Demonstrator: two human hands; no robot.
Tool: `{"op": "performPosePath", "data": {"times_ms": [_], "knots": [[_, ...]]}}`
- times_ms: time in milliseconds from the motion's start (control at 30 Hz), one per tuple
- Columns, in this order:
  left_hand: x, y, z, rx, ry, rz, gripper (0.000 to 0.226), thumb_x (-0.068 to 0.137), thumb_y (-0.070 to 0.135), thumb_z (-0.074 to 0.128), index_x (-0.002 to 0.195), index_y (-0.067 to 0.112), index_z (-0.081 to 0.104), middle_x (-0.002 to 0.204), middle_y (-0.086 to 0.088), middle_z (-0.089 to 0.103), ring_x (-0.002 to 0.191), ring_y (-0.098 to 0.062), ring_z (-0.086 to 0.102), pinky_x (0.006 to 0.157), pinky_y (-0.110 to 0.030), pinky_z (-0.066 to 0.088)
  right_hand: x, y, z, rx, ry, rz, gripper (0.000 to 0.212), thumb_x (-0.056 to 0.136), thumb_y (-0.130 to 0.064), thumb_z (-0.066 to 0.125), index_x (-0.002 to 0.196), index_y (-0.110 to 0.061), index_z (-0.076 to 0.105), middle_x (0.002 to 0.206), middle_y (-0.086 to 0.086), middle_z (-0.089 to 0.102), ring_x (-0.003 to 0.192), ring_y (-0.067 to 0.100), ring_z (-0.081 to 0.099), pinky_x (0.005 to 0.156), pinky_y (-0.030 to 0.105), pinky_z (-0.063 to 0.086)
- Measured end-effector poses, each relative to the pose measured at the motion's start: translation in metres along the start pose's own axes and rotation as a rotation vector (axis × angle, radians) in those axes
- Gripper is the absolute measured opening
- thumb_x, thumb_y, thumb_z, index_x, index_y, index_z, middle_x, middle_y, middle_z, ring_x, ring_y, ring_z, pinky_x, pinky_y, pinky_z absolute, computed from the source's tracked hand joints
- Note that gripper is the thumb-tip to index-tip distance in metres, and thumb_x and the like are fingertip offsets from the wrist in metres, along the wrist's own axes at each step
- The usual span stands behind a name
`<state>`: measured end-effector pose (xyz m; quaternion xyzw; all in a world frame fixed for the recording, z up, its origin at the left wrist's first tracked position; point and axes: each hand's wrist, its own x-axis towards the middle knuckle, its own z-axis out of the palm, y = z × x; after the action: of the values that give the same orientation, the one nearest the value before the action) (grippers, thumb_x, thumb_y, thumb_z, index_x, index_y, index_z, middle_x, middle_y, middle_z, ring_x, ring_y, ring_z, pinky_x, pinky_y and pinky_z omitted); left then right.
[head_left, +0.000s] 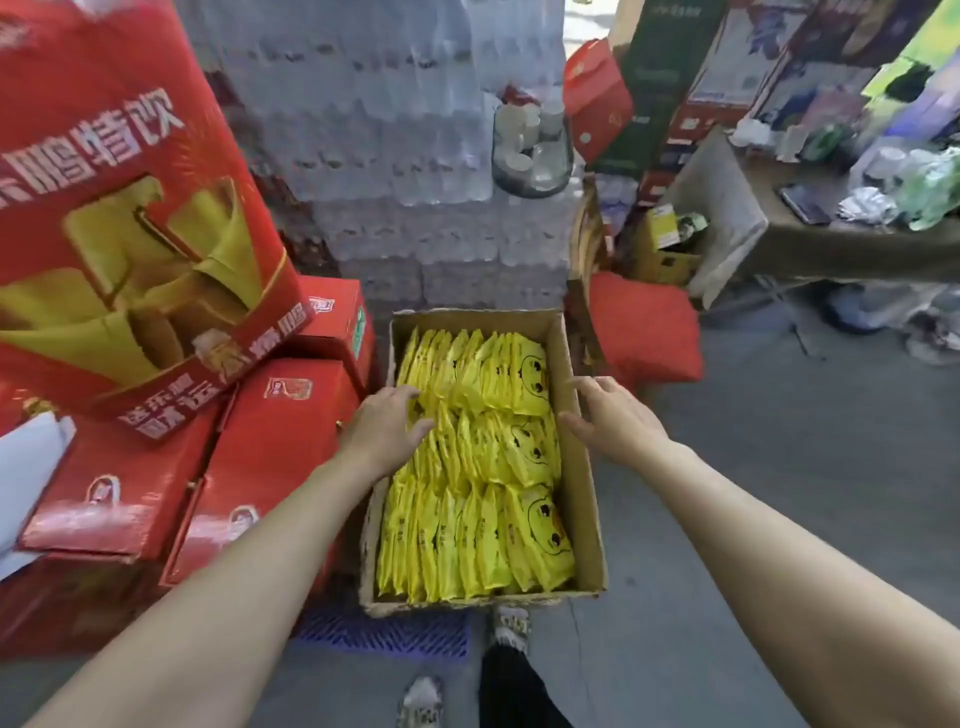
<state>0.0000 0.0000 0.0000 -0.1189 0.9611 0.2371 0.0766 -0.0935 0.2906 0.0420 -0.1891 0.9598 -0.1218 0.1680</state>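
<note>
An open cardboard box (582, 499) stands on the floor in front of me, filled with several yellow snack packets (483, 467) standing on edge in three rows. My left hand (387, 423) reaches over the box's left wall, its fingers spread and touching the packets of the middle row. My right hand (610, 415) hovers at the right wall, fingers spread and holding nothing. Both forearms stretch in from the bottom corners.
Red gift cartons (260, 447) are piled at the left. Stacked packs of water bottles (395, 156) rise behind the box. A red bag (647, 327) lies to the right, and a cluttered table (857, 244) stands far right. My feet (511, 626) and a blue mat (384, 631) lie below.
</note>
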Motion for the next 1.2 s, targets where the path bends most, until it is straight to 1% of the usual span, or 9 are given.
{"op": "performPosePath", "data": {"times_ms": [133, 233, 300, 400, 567, 700, 900, 1000, 1200], "knots": [[0.004, -0.008, 0.029, -0.201, -0.016, -0.341, 0.053, 0.091, 0.035, 0.062, 0.134, 0.007, 0.047, 0.134, -0.015, 0.053, 0.125, -0.032, 0.047, 0.101, -0.038, 0.037, 0.027, 0.026, 0.035, 0.107, -0.205, 0.154, 0.067, 0.096, -0.049, 0.052, 0.151, -0.020, 0.026, 0.150, 0.012, 0.038, 0.130, 0.031, 0.047, 0.100, 0.046, 0.046], [0.005, -0.018, 0.048, -0.288, 0.029, -0.525, 0.061, 0.091, 0.038, 0.060, 0.140, 0.007, 0.040, 0.139, -0.016, 0.049, 0.127, -0.032, 0.045, 0.102, -0.038, 0.036, 0.042, 0.039, 0.062, 0.271, -0.271, 0.257, 0.081, 0.098, -0.046, 0.051, 0.155, -0.008, 0.008, 0.156, 0.018, 0.032, 0.138, 0.034, 0.039, 0.107, 0.043, 0.038], [0.005, -0.025, 0.058, -0.315, 0.032, -0.604, 0.068, 0.091, 0.044, 0.058, 0.145, 0.009, 0.034, 0.143, -0.015, 0.045, 0.131, -0.032, 0.043, 0.105, -0.040, 0.035, 0.047, 0.046, 0.077, 0.353, -0.313, 0.303, 0.084, 0.099, -0.047, 0.047, 0.157, -0.010, -0.002, 0.158, 0.017, 0.028, 0.139, 0.036, 0.038, 0.110, 0.044, 0.037], [0.006, -0.031, 0.074, -0.366, 0.023, -0.693, 0.070, 0.093, 0.047, 0.054, 0.148, 0.011, 0.030, 0.146, -0.014, 0.044, 0.133, -0.033, 0.041, 0.107, -0.040, 0.034, 0.051, 0.057, 0.096, 0.461, -0.323, 0.349, 0.080, 0.100, -0.047, 0.045, 0.157, -0.020, -0.004, 0.158, 0.012, 0.030, 0.139, 0.035, 0.039, 0.111, 0.044, 0.036], [0.011, -0.036, 0.093, -0.442, 0.010, -0.756, 0.065, 0.096, 0.053, 0.043, 0.149, 0.017, 0.032, 0.149, -0.007, 0.042, 0.136, -0.031, 0.038, 0.110, -0.041, 0.031, 0.053, 0.071, 0.111, 0.601, -0.279, 0.332, 0.068, 0.101, -0.044, 0.047, 0.154, -0.044, 0.005, 0.157, -0.006, 0.034, 0.139, 0.030, 0.041, 0.112, 0.041, 0.035], [0.012, -0.041, 0.098, -0.465, 0.032, -0.789, 0.056, 0.097, 0.052, 0.041, 0.147, 0.028, 0.035, 0.146, -0.004, 0.046, 0.134, -0.032, 0.040, 0.110, -0.042, 0.032, 0.052, 0.073, 0.115, 0.656, -0.238, 0.335, 0.067, 0.099, -0.042, 0.052, 0.148, -0.059, 0.010, 0.148, -0.011, 0.047, 0.132, 0.026, 0.050, 0.109, 0.045, 0.041], [0.013, -0.040, 0.099, -0.406, 0.062, -0.816, 0.043, 0.098, 0.043, 0.044, 0.138, 0.027, 0.050, 0.130, -0.007, 0.061, 0.120, -0.035, 0.052, 0.100, -0.041, 0.041, 0.053, 0.075, 0.120, 0.712, -0.197, 0.393, 0.067, 0.098, -0.036, 0.056, 0.143, -0.065, 0.016, 0.142, -0.012, 0.054, 0.131, 0.021, 0.051, 0.110, 0.048, 0.041], [0.010, -0.038, 0.096, -0.392, 0.067, -0.855, 0.043, 0.096, 0.035, 0.053, 0.137, 0.021, 0.052, 0.131, -0.009, 0.060, 0.122, -0.035, 0.051, 0.100, -0.039, 0.040, 0.053, 0.076, 0.119, 0.685, -0.178, 0.416, 0.069, 0.099, -0.031, 0.054, 0.139, -0.070, 0.014, 0.133, -0.003, 0.062, 0.121, 0.026, 0.057, 0.103, 0.050, 0.047], [-0.003, -0.034, 0.091, -0.343, 0.138, -0.844, 0.037, 0.092, 0.028, 0.062, 0.128, 0.018, 0.061, 0.125, -0.009, 0.064, 0.116, -0.035, 0.056, 0.098, -0.036, 0.042, 0.055, 0.074, 0.112, 0.477, -0.154, 0.445, 0.066, 0.096, -0.023, 0.047, 0.148, -0.055, 0.021, 0.130, 0.001, 0.064, 0.112, 0.034, 0.058, 0.090, 0.041, 0.049]]}}
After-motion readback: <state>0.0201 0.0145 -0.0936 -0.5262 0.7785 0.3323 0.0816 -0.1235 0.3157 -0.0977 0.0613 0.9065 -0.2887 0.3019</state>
